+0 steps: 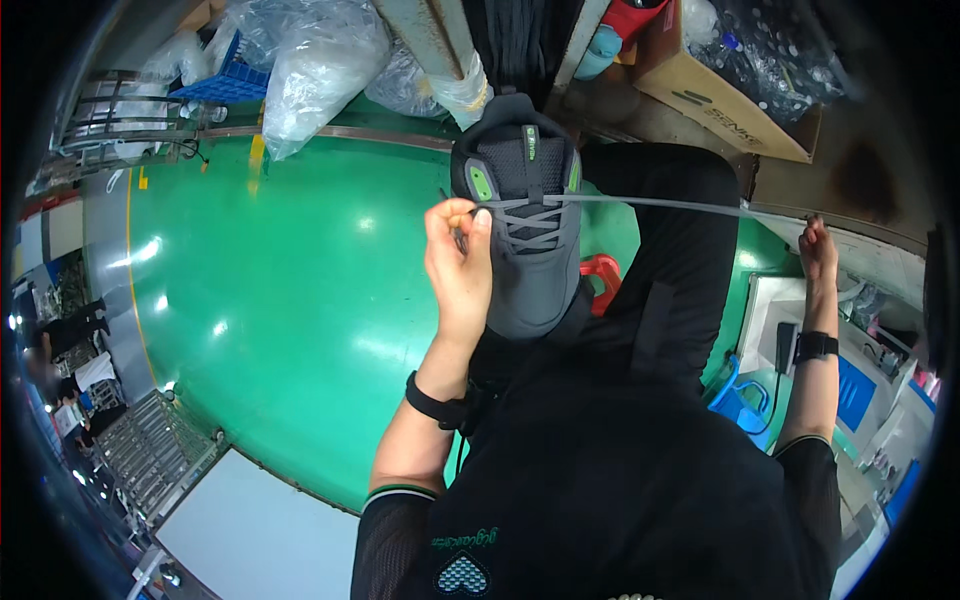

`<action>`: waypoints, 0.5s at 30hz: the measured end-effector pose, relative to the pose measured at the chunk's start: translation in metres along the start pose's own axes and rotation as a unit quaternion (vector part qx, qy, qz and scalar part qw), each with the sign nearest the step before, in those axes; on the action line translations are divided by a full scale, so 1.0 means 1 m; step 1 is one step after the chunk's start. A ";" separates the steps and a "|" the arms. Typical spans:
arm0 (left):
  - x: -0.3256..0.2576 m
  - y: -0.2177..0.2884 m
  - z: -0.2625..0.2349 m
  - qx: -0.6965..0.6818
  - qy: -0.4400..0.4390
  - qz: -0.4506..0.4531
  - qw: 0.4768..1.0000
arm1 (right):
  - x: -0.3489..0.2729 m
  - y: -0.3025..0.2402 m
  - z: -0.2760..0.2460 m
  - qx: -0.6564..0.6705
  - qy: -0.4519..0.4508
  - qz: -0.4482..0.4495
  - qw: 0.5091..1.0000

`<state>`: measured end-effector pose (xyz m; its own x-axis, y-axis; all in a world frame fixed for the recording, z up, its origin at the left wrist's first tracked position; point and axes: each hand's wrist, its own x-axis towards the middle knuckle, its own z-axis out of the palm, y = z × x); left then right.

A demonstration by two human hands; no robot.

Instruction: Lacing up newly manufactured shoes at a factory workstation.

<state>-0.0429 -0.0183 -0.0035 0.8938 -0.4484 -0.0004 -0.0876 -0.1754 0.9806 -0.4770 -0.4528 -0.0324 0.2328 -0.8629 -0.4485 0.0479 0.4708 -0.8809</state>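
Lacing a shoe, seen from above. A dark grey shoe [527,235] with green accents rests on the person's raised knee, toe toward the body and heel pointing away, above the green floor [290,300]. The left hand [458,262] lies against the shoe's left side, thumb and forefinger pressed together in a pinch at the lace crossings near the upper eyelets. The right hand [818,250] is held well out to the right, fingers closed on the far end of the grey lace [660,205], which runs taut and nearly straight from the eyelets to that hand. Both wrists carry black bands. A cardboard box [730,95] of clear bottles stands beyond the knee at upper right, clear plastic bags [310,60] at upper left, and a red stool [603,275] shows beneath the shoe. To do this step well, it seems best to keep the left pinch firm on the crossing so the rows already laced do not slacken while the right hand draws the free end through; the pull should follow the line of the eyelet rather than lift upward, so the lace lies flat and untwisted. Tension is best judged even when both sides of the upper close symmetrically over the tongue.
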 end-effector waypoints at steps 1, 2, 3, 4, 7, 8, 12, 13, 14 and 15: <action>0.000 -0.004 -0.007 -0.019 -0.002 -0.024 1.000 | -0.031 0.014 0.021 0.002 -0.015 0.009 1.000; 0.005 -0.003 -0.014 -0.099 -0.013 -0.098 0.990 | -0.042 0.019 0.087 -0.076 0.045 -0.040 0.995; 0.010 0.007 -0.022 -0.172 -0.038 -0.161 0.971 | -0.062 0.031 0.173 -0.150 0.105 -0.087 0.979; 0.012 0.012 -0.029 -0.209 -0.042 -0.148 0.966 | -0.076 0.046 0.206 -0.217 -0.086 -0.137 0.963; 0.013 0.031 -0.052 -0.192 -0.072 -0.117 0.972 | -0.164 0.082 0.334 -0.331 -0.297 -0.030 0.895; 0.014 0.036 -0.058 -0.144 -0.092 -0.097 0.981 | -0.170 0.099 0.355 -0.338 -0.299 -0.026 0.892; 0.027 0.037 -0.125 -0.071 -0.101 -0.139 0.983 | -0.170 0.136 0.371 -0.303 -0.291 -0.053 0.906; 0.036 0.035 -0.158 -0.061 -0.100 -0.152 0.981 | -0.169 0.141 0.367 -0.304 -0.290 -0.055 0.906; 0.048 0.027 -0.202 -0.049 -0.066 -0.115 0.990 | -0.167 0.149 0.362 -0.254 -0.291 -0.053 0.921; 0.063 0.013 -0.262 -0.095 0.032 -0.099 0.990 | -0.167 0.156 0.358 -0.202 -0.293 -0.050 0.933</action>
<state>0.1273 0.1810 0.0610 0.9121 -0.3639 -0.1888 0.1701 -0.0832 0.9819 -0.1603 -0.1697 -0.0405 0.7439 -0.5938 -0.3067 -0.2456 0.1838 -0.9518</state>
